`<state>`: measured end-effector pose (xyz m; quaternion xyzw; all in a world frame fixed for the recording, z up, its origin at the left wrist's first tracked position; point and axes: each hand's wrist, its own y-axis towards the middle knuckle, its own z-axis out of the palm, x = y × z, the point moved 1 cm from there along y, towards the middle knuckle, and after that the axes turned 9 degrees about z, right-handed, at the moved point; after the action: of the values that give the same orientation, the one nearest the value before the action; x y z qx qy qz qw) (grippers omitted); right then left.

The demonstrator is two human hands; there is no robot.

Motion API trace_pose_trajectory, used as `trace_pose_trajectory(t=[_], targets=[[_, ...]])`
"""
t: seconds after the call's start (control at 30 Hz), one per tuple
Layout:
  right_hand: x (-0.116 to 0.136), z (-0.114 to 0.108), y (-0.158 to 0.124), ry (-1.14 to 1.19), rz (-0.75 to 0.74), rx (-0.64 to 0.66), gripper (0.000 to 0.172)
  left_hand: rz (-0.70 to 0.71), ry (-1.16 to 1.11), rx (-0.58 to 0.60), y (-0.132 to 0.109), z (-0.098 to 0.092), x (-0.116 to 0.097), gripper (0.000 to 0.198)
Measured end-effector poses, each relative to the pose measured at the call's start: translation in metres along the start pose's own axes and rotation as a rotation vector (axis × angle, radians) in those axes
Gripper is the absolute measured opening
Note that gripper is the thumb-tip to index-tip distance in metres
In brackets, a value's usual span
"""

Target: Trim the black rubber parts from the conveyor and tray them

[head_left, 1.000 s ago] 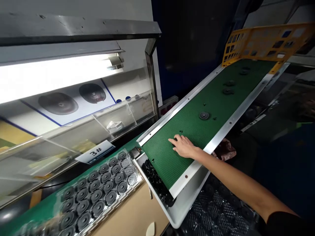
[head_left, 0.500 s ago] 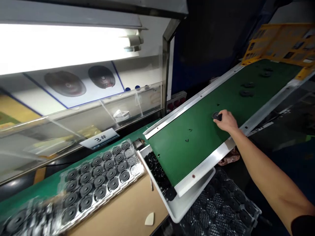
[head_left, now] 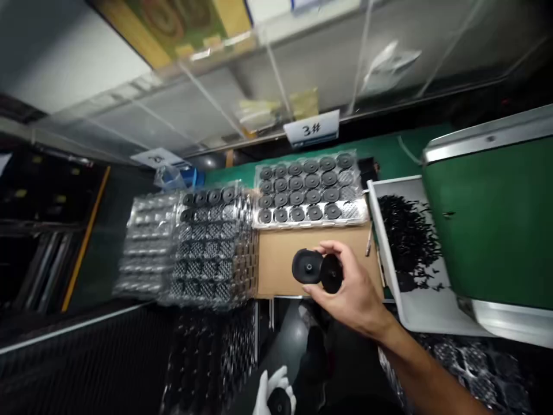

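My right hand (head_left: 356,297) is closed around two black round plastic parts, above the brown cardboard (head_left: 276,248). The nearer-to-thumb-tip part (head_left: 306,266) is cup-like with a small central hub; the other part (head_left: 332,274) sits beside it against my fingers. At the bottom edge, my left hand (head_left: 262,397) wears a white glove and is curled around a similar black round part (head_left: 279,402). Beyond the cardboard lies a clear plastic tray (head_left: 354,216) holding several rows of black round parts, with its right column bare.
A white bin (head_left: 391,288) with black scraps stands at the right, beside the green conveyor belt (head_left: 501,219). Stacked clear trays (head_left: 207,253) rise on the left, partly filled along the top row. A "3#" sign (head_left: 311,129) hangs behind.
The view has swung left, away from the conveyor. My right hand has come from the belt to the cardboard with black parts in it. My gloved left hand has entered below.
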<state>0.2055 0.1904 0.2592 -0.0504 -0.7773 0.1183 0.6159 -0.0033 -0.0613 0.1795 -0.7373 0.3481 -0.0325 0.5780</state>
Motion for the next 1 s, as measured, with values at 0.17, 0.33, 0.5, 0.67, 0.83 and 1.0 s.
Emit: trace_pose_trajectory(t=[0.17,0.33,0.5,0.67,0.83,1.0], targets=[[0.005,0.012,0.004,0.033,0.093,0.110,0.073,-0.122,-0.053,-0.086,0.019,-0.027,0.021,0.051],[-0.004,0.023,0.004,-0.038,0.098,0.120,0.065,-0.157,-0.073,-0.078,0.032,-0.031,0.036,0.041],[-0.010,0.022,0.008,-0.085,0.081,0.123,0.062,-0.143,-0.046,-0.083,0.033,-0.026,0.044,0.038],[-0.015,0.015,0.010,-0.113,0.061,0.083,0.060,-0.191,-0.053,-0.122,0.039,-0.017,0.047,0.033],[-0.013,0.004,0.006,-0.115,0.043,0.080,0.058,-0.234,-0.029,-0.167,0.045,-0.008,0.047,0.036],[-0.076,0.025,0.037,-0.217,0.048,0.114,0.056,-0.089,0.034,-0.308,0.041,-0.002,0.039,0.041]])
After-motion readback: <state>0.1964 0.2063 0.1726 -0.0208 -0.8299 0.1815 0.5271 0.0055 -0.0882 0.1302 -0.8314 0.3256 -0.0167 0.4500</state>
